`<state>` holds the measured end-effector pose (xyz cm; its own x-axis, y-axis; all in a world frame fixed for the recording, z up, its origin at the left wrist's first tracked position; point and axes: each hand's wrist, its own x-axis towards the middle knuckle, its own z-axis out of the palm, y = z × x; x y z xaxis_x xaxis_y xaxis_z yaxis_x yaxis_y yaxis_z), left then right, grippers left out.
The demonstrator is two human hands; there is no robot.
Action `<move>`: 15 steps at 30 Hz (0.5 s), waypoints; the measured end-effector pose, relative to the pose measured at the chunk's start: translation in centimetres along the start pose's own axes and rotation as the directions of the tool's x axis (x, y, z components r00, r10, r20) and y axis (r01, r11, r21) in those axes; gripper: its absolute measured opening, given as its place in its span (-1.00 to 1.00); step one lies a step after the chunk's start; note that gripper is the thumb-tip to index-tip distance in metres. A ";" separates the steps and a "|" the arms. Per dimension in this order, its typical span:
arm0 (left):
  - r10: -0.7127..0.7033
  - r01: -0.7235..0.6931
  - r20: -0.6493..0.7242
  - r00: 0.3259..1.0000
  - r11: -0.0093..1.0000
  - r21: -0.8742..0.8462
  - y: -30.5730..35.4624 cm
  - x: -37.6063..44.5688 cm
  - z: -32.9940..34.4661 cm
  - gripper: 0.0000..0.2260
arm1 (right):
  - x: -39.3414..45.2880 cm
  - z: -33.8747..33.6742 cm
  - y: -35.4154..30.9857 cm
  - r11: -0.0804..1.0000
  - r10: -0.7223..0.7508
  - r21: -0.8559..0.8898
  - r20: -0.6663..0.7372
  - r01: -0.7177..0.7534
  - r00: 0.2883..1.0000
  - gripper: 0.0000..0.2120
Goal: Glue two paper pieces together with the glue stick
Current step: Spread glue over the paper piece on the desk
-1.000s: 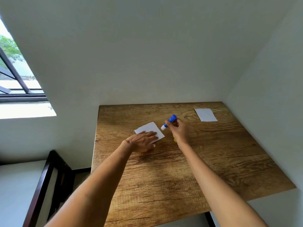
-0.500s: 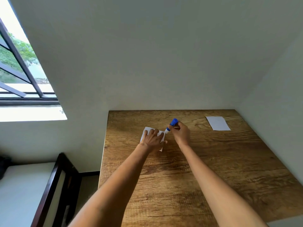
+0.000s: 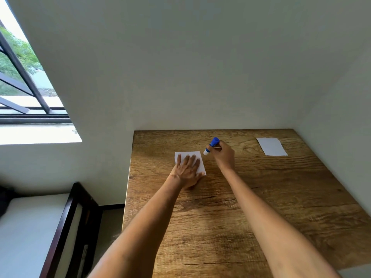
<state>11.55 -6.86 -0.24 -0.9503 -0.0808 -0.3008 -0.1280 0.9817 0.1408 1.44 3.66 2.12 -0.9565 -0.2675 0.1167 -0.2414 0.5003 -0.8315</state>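
Observation:
A small white paper piece (image 3: 197,155) lies on the wooden table (image 3: 261,197) near its far left part. My left hand (image 3: 187,169) presses flat on it with spread, straight fingers. My right hand (image 3: 223,155) grips a blue glue stick (image 3: 210,145), tilted with its white tip pointing down-left, just off the paper's upper right corner. A second white paper piece (image 3: 271,146) lies flat at the far right of the table, apart from both hands.
White walls close the table in at the back and right. The table's left edge (image 3: 127,193) drops to the floor. A dark wooden bed frame (image 3: 66,223) with a white mattress stands at lower left, under a window (image 3: 24,93).
My left hand has turned the paper square to the table and now lies flat on it. The glue stick tip has stayed near the paper's right corner. The view shifted left.

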 end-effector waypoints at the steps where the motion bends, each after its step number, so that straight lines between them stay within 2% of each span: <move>1: 0.002 -0.002 0.005 1.000 1.000 -0.004 -0.1 0.1 -0.2 -0.43 | 0.1 0.2 -0.1 1.000 0.001 -0.001 0.012 -0.001 1.000 -0.82; 9: 0.064 -0.063 0.058 0.996 0.998 -0.017 -2.0 0.0 -1.2 -0.47 | 0.8 1.9 -1.0 1.000 -0.025 0.014 0.048 0.024 0.999 -0.83; 15: 0.064 -0.064 0.075 0.995 0.998 -0.004 -2.1 0.4 -1.2 -0.48 | 1.3 2.5 -1.3 0.995 -0.053 -0.083 0.101 0.061 0.993 -0.80</move>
<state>11.15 -9.17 0.45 -0.9324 -0.0049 -0.3613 -0.0685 0.9842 0.1635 0.87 0.63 1.97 -0.9209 -0.3755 0.1047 -0.3121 0.5495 -0.7750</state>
